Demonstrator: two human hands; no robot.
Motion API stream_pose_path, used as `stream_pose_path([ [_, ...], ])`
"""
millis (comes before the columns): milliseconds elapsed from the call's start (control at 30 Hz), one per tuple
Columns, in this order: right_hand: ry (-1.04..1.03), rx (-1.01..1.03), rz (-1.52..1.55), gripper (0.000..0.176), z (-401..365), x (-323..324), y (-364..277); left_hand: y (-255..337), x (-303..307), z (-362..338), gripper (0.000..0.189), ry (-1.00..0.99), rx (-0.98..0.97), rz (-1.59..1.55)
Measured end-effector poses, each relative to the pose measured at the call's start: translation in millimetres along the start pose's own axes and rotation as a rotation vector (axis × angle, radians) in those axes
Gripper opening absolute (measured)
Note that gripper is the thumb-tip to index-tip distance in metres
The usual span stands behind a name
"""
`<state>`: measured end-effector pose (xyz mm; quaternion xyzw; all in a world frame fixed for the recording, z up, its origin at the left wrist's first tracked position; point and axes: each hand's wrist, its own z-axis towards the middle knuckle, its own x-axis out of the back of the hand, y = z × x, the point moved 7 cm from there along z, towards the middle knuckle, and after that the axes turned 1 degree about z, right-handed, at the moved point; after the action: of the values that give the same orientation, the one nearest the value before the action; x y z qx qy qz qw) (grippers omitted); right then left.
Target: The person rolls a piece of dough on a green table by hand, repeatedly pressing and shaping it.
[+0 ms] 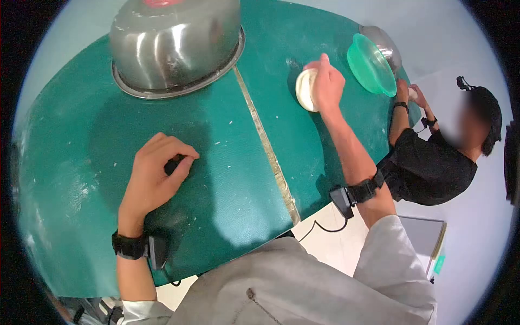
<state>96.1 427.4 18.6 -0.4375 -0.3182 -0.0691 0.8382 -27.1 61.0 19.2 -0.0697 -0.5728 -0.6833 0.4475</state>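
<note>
My left hand (158, 172) is over the green table (211, 189), its thumb and index fingertips pressed together in a loose curl, with nothing visible in it. On the table's right part, my right hand (328, 89) is curled against a round, pale lump that looks like dough (306, 90), its thumb pointing away from me. The palm and some fingers are hidden behind the back of this hand. A dark device is strapped to each of my wrists.
A large upturned metal bowl (173, 51) stands at the back left. A green plastic bowl (368, 65) and a metal bowl (385, 43) are at the back right. A person in black (433, 165) works at the right edge. A worn strip (265, 143) crosses the table.
</note>
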Motion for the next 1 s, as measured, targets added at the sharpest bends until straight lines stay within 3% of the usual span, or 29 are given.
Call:
stream_pose_path([
  [133, 0.057, -0.156, 0.288, 0.061, -11.1, 23.1, 14.0, -0.6, -1.6, -1.5, 0.008, -0.015, 0.02, -0.012],
  [200, 0.026, -0.434, 0.736, 0.06, -22.5, 24.1, 25.6, -1.0, 1.1, -2.0, 0.008, -0.008, 0.023, -0.016],
  [233, 0.025, -0.44, 0.739, 0.06, -30.7, 25.8, 22.4, -0.1, 1.2, -1.5, 0.008, -0.005, 0.01, 0.0],
  [367, -0.255, -0.154, 0.233, 0.055, -71.3, 22.3, -4.0, -0.3, -2.5, -1.5, 0.008, -0.006, 0.023, -0.011],
  [433, -0.304, 0.18, 0.222, 0.052, -78.9, 31.5, -34.8, 0.7, -2.1, -1.2, 0.008, -0.015, 0.018, -0.004],
  [533, -0.5, 0.335, 0.164, 0.053, -77.9, 38.9, -44.2, 0.6, 0.4, -3.5, 0.008, -0.017, 0.019, 0.003],
  [633, -0.676, 0.305, -0.055, 0.049, -67.6, 47.9, -47.3, 0.3, -0.2, -2.9, 0.008, -0.018, 0.023, -0.004],
  [767, -0.523, 0.472, -0.276, 0.043, -75.3, 20.2, -62.5, 0.0, 0.2, -2.2, 0.008, -0.014, -0.001, 0.0],
  [800, -0.432, 0.543, -0.149, 0.042, -77.9, 12.3, -75.9, -1.0, 0.4, -1.5, 0.008, -0.012, 0.008, 0.002],
  [900, -0.464, 0.618, -0.373, 0.041, -73.6, -18.4, -99.9, -0.3, -0.9, -2.4, 0.008, -0.03, 0.023, -0.004],
  [1000, -0.399, 0.621, -0.333, 0.041, -58.1, -30.7, -92.0, -0.3, -1.7, 0.2, 0.008, -0.021, 0.037, -0.027],
])
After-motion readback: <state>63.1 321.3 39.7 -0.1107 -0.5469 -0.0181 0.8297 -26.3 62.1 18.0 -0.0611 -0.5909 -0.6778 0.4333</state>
